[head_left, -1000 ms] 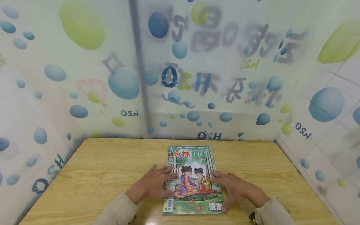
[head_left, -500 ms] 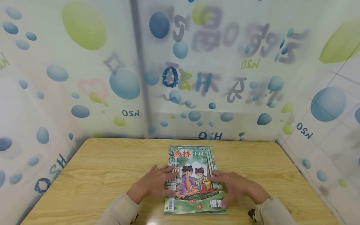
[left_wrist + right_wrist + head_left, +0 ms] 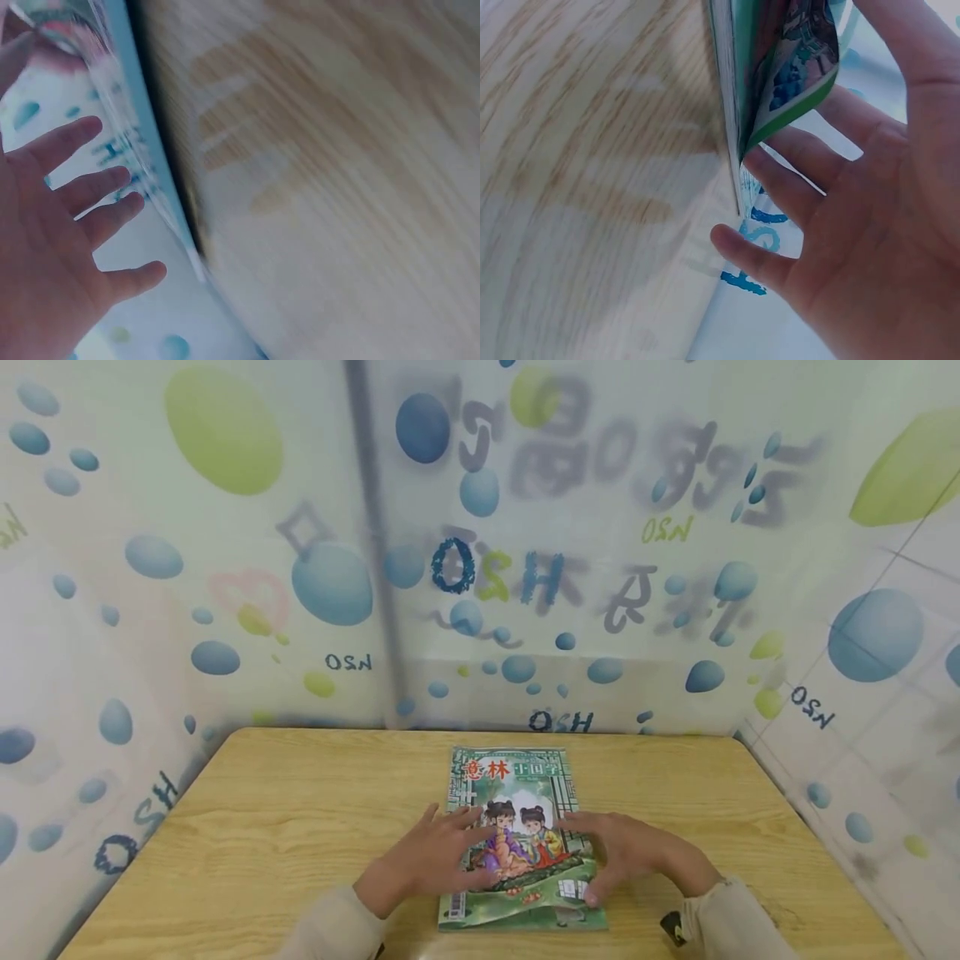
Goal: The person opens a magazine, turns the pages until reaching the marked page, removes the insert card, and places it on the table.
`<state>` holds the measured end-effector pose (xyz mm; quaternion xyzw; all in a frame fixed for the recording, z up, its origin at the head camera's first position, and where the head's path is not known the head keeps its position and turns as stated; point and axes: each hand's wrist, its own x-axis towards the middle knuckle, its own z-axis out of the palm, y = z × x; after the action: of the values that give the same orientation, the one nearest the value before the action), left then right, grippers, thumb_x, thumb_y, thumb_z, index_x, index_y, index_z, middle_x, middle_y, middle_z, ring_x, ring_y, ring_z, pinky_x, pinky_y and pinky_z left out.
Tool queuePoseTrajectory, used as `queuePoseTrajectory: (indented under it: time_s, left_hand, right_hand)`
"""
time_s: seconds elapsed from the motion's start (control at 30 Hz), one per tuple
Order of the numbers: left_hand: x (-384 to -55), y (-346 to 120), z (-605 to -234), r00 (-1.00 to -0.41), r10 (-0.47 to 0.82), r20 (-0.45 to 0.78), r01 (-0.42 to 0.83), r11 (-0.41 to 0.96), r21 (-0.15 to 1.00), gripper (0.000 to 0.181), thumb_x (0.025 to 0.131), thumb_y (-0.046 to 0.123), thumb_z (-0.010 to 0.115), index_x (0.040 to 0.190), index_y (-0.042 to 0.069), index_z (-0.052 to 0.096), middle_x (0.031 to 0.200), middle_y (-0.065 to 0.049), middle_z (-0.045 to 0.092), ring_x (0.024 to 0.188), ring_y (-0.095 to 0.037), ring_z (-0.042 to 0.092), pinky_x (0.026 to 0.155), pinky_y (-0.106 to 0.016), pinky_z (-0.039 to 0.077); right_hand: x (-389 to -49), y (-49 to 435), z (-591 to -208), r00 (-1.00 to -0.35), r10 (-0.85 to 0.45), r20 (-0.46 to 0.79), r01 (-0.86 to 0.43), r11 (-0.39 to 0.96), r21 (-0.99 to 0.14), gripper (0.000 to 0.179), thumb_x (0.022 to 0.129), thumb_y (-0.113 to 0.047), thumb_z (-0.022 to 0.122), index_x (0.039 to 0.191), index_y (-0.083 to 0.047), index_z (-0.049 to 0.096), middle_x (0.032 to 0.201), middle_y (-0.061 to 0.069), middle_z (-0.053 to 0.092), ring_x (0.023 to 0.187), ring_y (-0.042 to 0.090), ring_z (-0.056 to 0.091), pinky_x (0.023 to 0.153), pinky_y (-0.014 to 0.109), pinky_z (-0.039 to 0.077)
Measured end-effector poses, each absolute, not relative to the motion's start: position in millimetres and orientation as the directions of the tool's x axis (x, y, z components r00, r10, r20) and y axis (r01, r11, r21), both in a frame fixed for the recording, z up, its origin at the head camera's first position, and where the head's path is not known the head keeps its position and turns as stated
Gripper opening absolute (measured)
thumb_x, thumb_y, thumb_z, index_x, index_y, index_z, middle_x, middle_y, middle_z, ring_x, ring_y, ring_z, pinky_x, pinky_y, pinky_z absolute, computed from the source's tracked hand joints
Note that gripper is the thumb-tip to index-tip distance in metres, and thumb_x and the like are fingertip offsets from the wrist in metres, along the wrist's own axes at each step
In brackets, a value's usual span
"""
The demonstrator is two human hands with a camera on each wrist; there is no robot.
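A colourful magazine (image 3: 517, 902) with two cartoon figures and red and white Chinese characters on its cover lies on the wooden table (image 3: 322, 793). My left hand (image 3: 435, 856) is over its left part, fingers spread, overlapping the cover. The left wrist view shows this hand (image 3: 60, 225) with its fingers apart. My right hand (image 3: 630, 852) is at the lower right edge, thumb near the corner, fingertips at the edge higher up. In the right wrist view a bent cover flap (image 3: 802, 82) stands away from the pages, overlapping the fingers of the right hand (image 3: 855, 202).
Behind the table hangs a pale curtain (image 3: 480, 685) printed with blue and green drops and mirrored lettering. Similar covering stands on both sides. The table's far edge meets the back curtain.
My left hand has slid rightward farther over the cover. The lower right of the magazine's cover has bent up beside my right thumb, where it lay flat before.
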<state>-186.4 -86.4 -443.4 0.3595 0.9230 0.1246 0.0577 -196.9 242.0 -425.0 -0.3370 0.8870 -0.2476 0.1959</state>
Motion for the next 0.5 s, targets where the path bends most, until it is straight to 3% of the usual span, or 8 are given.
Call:
queuePoseTrajectory:
  time_s: [0.27, 0.4, 0.5]
  left_hand:
    - [-168, -62, -439, -0.663, 0.749, 0.012, 0.735, 0.647, 0.201, 0.085, 0.080, 0.081, 0.051, 0.146, 0.028, 0.050, 0.154, -0.006, 0.043, 0.139, -0.030, 0.043, 0.107, -0.068, 0.031]
    - [-166, -60, -435, -0.617, 0.783, 0.085, 0.784, 0.602, 0.148, 0.075, 0.087, 0.068, 0.059, 0.147, 0.024, 0.049, 0.149, -0.006, 0.049, 0.134, -0.025, 0.049, 0.101, -0.064, 0.041]
    - [-165, -63, -433, -0.588, 0.792, 0.161, 0.809, 0.576, 0.122, 0.074, 0.089, 0.055, 0.064, 0.152, 0.022, 0.041, 0.148, -0.008, 0.050, 0.133, -0.023, 0.050, 0.098, -0.061, 0.045]
  right_hand:
    - [-197, 243, -424, -0.736, -0.673, -0.076, -0.518, 0.632, -0.576, 0.100, 0.068, -0.055, 0.085, 0.148, -0.009, 0.046, 0.150, 0.017, 0.046, 0.136, 0.044, 0.041, 0.105, 0.066, 0.034]
    - [-195, 243, -420, -0.743, -0.668, -0.050, -0.523, 0.626, -0.578, 0.097, 0.071, -0.055, 0.083, 0.149, -0.010, 0.046, 0.150, 0.019, 0.045, 0.137, 0.046, 0.039, 0.105, 0.068, 0.033]
    - [-194, 244, -414, -0.735, -0.676, -0.055, -0.507, 0.602, -0.617, 0.089, 0.079, -0.048, 0.080, 0.151, -0.011, 0.043, 0.152, 0.018, 0.043, 0.138, 0.045, 0.038, 0.105, 0.068, 0.033]
